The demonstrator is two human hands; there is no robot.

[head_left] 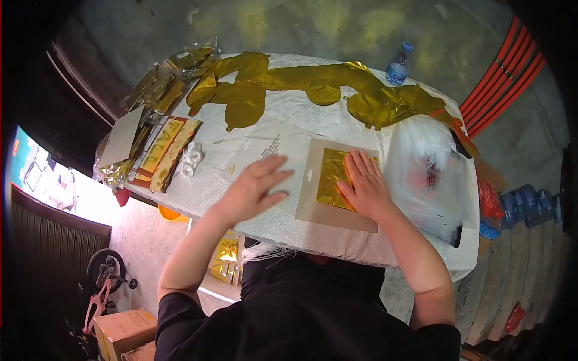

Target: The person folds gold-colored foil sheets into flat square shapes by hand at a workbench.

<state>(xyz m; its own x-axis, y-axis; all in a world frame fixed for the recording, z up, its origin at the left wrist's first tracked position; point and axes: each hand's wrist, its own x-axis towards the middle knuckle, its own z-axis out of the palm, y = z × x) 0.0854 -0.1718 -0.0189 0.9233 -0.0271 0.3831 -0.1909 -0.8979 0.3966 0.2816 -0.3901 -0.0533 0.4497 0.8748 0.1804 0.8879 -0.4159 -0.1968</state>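
My right hand (pixel 367 185) lies flat, fingers stretched out, on the right part of a folded gold foil piece (pixel 330 180). Under the foil is a grey-brown card (pixel 307 195) with a small hang hole at its left edge. My left hand (pixel 256 188) is held over the table to the left of the card, fingers apart, with nothing in it. Beyond the left hand lies a clear sheet or bag with printed lines (pixel 256 147). A stack of clear plastic bags (pixel 421 174) sits to the right of my right hand.
Flat gold foil balloons (pixel 247 90) stretch along the table's far side, near a water bottle (pixel 397 66). Wrapped packs (pixel 153 90), printed header cards (pixel 165 153) and a white ribbon roll (pixel 191 159) are at left. Cardboard boxes (pixel 126 328) stand on the floor.
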